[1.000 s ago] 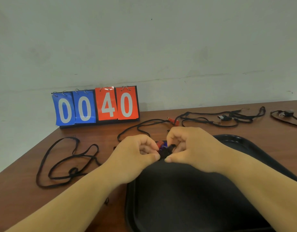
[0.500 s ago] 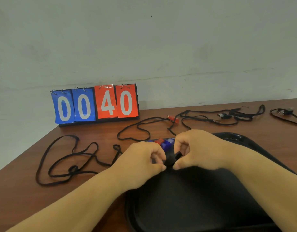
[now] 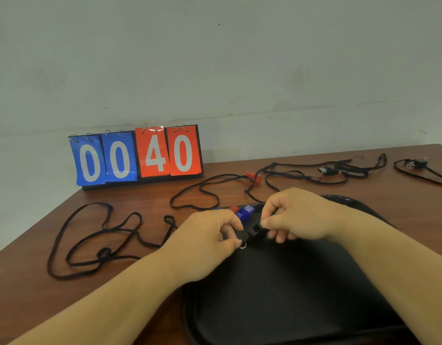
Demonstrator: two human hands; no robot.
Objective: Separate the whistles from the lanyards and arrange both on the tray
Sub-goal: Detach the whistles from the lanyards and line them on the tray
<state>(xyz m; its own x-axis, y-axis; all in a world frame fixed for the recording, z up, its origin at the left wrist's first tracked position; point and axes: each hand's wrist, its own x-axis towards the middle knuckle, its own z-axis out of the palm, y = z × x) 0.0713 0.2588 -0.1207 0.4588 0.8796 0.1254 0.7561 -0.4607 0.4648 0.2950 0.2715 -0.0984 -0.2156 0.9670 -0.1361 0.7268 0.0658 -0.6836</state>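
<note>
At frame centre, above the black tray [image 3: 277, 300], the right hand [image 3: 298, 215] pinches a black whistle [image 3: 256, 229], and the left hand [image 3: 206, 236] pinches what looks like its metal ring [image 3: 242, 245]. Blue whistles [image 3: 242, 213] sit just behind them, and a lanyard [image 3: 90, 245] lies at left on the tabletop [image 3: 25, 300].

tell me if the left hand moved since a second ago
Yes. The left hand has drawn back toward the person, away from the scoreboard, uncovering the blue whistles at the far edge of the tray.

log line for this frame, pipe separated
left hand pinches ring | right hand pinches black whistle | both over tray | blue whistle at tray far edge | lanyards on table
</note>
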